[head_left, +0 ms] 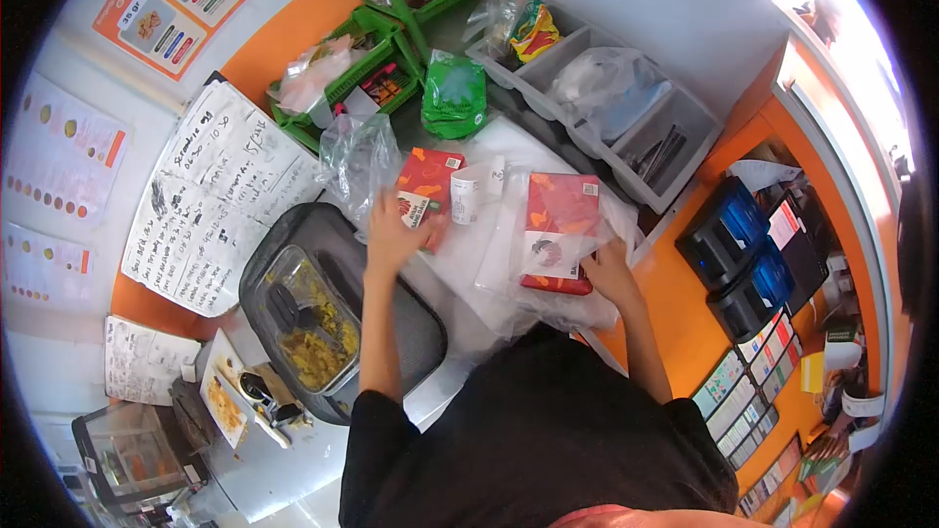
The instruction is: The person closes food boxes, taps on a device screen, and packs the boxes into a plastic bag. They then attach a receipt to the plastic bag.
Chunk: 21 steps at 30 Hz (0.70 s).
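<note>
A: Where do the two boxes lie relative to the hands?
B: The left red box point(422, 176) lies upright or flat, I can't tell which, beside the left hand point(399, 233), which reaches over its near left part. The right red box point(562, 198) lies to the right, inside a clear plastic sleeve point(504, 259), with the right hand point(608, 262) at its near right corner.

A: How wide is each grip?
B: The left hand is wide, thumb and fingers spread, slightly blurred. The right hand's fingers curl at the box edge and the plastic; I cannot tell how firmly they close.

A: What lies between the hands?
B: A curled white paper slip point(464, 198) with dark print, against the left red box.

A: Materials and shapes?
B: Both boxes are rectangular, red with orange patterning and a pale printed panel. The sleeve is thin, wrinkled and shiny. Beyond the left hand sits a crumpled transparent bag point(358, 161); farther back is a glossy green packet point(454, 98). A grey, hard-looking divided tray point(590, 145) stands at the far right. Near left, a clear rectangular tub point(348, 321) of lumpy yellow food rests on a dark rounded tray point(423, 332).
</note>
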Motion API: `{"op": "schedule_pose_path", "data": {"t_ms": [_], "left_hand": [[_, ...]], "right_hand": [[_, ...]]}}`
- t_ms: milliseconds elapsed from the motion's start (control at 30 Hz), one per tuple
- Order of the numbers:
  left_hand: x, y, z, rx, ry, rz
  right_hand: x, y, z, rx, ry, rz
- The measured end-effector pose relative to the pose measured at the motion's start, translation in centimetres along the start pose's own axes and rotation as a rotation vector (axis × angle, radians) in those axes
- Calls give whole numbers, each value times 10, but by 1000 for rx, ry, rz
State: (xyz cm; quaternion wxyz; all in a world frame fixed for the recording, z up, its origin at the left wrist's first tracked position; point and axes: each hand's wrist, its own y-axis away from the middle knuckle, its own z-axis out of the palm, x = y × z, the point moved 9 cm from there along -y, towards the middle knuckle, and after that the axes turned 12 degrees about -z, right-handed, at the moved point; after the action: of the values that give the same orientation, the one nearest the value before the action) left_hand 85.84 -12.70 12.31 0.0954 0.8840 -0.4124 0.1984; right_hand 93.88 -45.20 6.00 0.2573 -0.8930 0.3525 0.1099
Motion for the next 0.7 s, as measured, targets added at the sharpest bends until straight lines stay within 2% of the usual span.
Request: {"op": "schedule_pose_path", "data": {"t_ms": [33, 100, 133, 233, 333, 367, 400, 467, 500, 567, 633, 700], "left_hand": [[-10, -10, -3, 264, -303, 43], [-44, -33, 39, 9, -277, -11], [-51, -37, 54, -119, -265, -38], [-42, -25, 38, -131, -147, -181], [-63, -20, 35, -200, 352, -171], [-67, -7, 21, -198, 431, -245], [-72, 2, 15, -180, 494, -225], [-60, 27, -10, -127, 545, -165], [-29, 50, -35, -92, 537, -126], [38, 88, -76, -25, 440, 11], [99, 116, -93, -50, 563, 203], [129, 130, -65, -153, 482, 292]], "right_hand": [[-6, -6, -7, -166, -84, 37], [-31, -12, -42, -501, -253, 106], [-37, -7, -51, -549, -407, 106], [-61, 16, -71, -654, -856, 91], [-93, 27, -81, -724, -1249, 35], [-103, 30, -77, -751, -1392, 11], [-115, 32, -75, -775, -1537, -16], [-137, 21, -71, -688, -1680, -13], [-149, 16, -68, -642, -1751, -6], [-157, -3, -64, -377, -1708, 3], [-152, -16, -64, -120, -1531, -64], [-140, -19, -70, 106, -1304, -112]]}}
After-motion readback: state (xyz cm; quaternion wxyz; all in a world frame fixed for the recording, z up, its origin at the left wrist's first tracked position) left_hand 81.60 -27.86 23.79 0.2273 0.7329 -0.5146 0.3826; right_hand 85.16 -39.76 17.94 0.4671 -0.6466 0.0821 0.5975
